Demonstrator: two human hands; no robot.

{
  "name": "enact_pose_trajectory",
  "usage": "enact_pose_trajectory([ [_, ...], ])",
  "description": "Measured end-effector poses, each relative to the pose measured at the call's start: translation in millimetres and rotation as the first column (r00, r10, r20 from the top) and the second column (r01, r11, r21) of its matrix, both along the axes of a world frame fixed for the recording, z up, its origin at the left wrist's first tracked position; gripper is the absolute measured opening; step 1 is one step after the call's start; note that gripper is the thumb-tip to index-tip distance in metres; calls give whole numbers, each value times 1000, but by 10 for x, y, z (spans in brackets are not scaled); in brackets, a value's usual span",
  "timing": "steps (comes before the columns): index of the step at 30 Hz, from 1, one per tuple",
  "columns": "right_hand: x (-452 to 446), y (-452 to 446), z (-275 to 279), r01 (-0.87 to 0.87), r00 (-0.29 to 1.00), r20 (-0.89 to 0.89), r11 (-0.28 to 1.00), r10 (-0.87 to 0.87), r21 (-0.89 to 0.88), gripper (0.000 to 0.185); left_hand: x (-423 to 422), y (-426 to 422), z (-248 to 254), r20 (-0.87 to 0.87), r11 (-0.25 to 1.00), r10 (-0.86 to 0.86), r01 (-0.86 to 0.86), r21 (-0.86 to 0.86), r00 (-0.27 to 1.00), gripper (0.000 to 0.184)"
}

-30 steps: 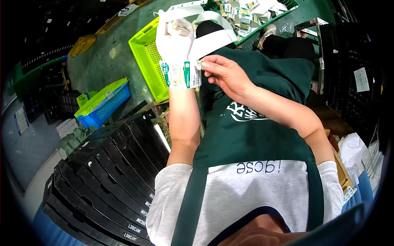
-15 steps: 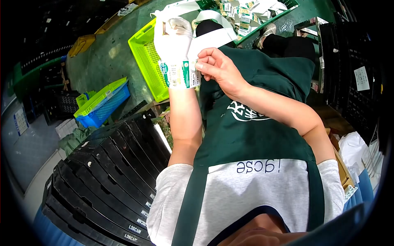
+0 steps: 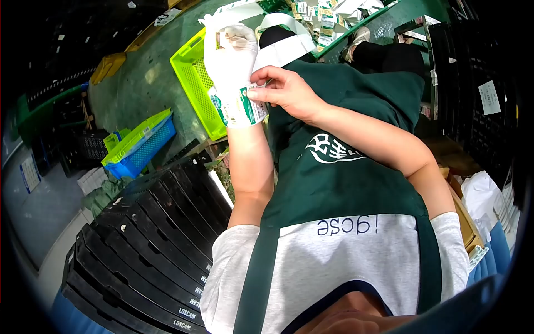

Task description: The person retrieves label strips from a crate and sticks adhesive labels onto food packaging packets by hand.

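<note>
Your gloved left hand is curled closed, contents unclear; your right hand appears to pinch the labels, still across your left wrist; what is finished doesn't show.

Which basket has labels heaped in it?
The dark green basket, right of top centre: labels lie heaped inside, while no heap shows in the yellow-green baskets or the blue basket.
</note>
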State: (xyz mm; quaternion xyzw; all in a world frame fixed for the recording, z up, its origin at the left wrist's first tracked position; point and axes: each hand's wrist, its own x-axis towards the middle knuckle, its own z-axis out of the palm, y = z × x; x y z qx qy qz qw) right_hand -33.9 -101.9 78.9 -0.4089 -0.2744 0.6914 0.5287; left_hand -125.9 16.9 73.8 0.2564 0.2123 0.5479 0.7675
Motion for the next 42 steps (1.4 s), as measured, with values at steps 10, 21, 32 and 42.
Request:
enact_pose_trajectory([
  [10,154,56,23,-149,971,215,971,108,187,24,-60,64,159,298,958,53,36,-285,953,13],
  [21,167,-7,-20,-132,971,224,963,78,234,29,34,-151,233,-878,875,446,122,468,172,26],
  [32,986,3,-238,546,818,216,838,-533,2,27,191,-374,468,-605,985,141,-50,165,784,35],
  [42,936,31,274,212,833,423,911,-357,353,29,385,-534,471,-642,972,-67,194,130,764,43],
])
